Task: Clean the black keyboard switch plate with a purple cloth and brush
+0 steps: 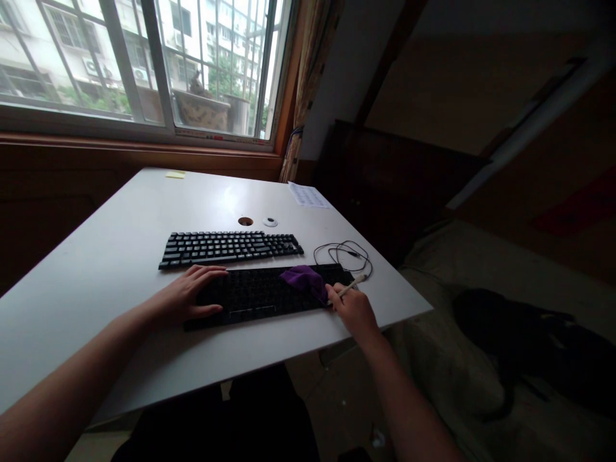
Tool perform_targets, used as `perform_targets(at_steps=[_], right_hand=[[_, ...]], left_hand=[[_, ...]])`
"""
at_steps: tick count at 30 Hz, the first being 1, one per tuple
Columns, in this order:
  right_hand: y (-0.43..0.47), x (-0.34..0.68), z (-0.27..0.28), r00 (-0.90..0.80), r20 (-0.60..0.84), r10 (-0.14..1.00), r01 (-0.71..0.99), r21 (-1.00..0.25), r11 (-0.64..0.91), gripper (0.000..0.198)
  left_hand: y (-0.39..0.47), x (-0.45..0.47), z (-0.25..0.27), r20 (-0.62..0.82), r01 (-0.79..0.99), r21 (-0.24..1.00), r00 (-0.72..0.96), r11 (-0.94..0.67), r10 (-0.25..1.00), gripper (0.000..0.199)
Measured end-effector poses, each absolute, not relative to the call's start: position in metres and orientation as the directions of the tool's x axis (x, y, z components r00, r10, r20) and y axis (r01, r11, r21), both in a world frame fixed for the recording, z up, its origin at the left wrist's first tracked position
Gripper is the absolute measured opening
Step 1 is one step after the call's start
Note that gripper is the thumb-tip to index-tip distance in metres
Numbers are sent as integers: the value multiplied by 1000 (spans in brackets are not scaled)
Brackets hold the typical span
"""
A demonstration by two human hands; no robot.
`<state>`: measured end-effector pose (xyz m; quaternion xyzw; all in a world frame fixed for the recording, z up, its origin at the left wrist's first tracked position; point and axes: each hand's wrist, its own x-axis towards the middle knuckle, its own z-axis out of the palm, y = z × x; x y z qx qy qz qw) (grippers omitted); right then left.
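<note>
A dark black keyboard (255,296) lies near the front edge of the white desk (120,256); its separate keys are hard to make out. Across its left end rests my left hand (192,295), fingers stretched out and thumb apart. My right hand (351,309) is closed around a thin pale stick (355,282) with a darker tip, at the keyboard's right end. A crumpled purple cloth (305,281) lies over the right keys and reaches to my right fingers; whether they grip it too is hidden. Behind sits a block of black keys (226,247) in keyboard layout.
A thin black cable (344,247) loops at the desk's right. Farther back are a round hole (245,221), a small white ring-shaped piece (270,222), a printed paper (308,195) and a yellow note (175,174). A barred window (192,77) stands beyond the desk.
</note>
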<state>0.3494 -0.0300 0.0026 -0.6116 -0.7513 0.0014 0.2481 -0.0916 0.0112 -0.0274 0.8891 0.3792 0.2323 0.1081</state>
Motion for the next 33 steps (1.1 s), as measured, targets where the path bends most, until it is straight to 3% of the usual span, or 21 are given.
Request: perform_targets(at_steps=[5,17,22,28,33], right_hand=[[-28,363,-1,-107,401,910,943,-248,220,48],[-36,267,1,-287,332,898,711,-554,432,51],[-38,231,-2,-359,352,864,630,-591,503,52],[-35,244,5,-228,289,930,635,-680,367,47],[-34,279,7,-113,260,959,683,-680,265,48]], left_hand=[[11,-91,-27,333,624,369,604,-689,724,66],[12,-92,-28,330,628,358,607,-691,723,66],[11,-91,-28,327,633,343,612,-694,720,66],[10,-91,-26,331,623,357,612,-695,719,66],[10,-90,-26,332,625,360,608,-693,721,66]])
